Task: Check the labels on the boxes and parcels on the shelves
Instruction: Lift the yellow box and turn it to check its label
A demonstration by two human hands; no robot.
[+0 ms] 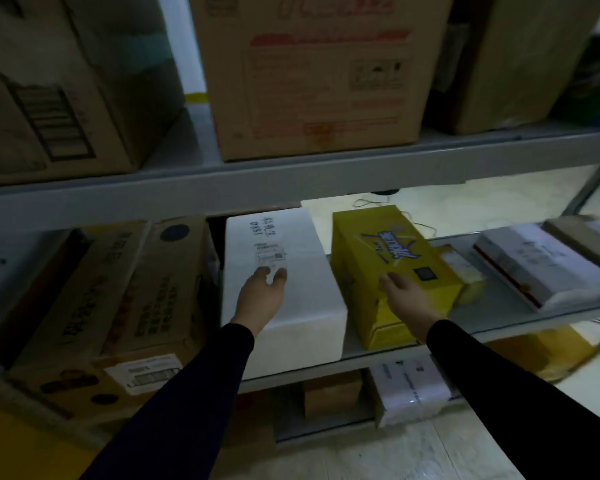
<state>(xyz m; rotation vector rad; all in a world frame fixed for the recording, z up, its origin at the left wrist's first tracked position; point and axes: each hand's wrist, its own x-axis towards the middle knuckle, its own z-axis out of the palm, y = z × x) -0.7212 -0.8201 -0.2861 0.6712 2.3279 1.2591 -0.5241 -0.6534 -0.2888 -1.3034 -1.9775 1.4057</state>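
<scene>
A white foam box (pixel 302 317) with handwriting and a small printed label (pixel 271 256) on its top stands on the middle shelf (pixel 492 306). My left hand (pixel 262 294) lies flat on that top, fingertips just below the label. To its right stands a yellow carton (pixel 371 237) with blue print. My right hand (pixel 407 296) rests on the carton's near top edge with relaxed fingers. A white wrapped parcel (pixel 541 268) lies further right on the same shelf.
A brown printed carton (pixel 125 292) with a barcode label fills the shelf's left part. Large cardboard boxes (pixel 312 74) stand on the upper shelf. Below are a small brown box (pixel 331 393) and a white parcel (pixel 409 386). The light floor shows behind.
</scene>
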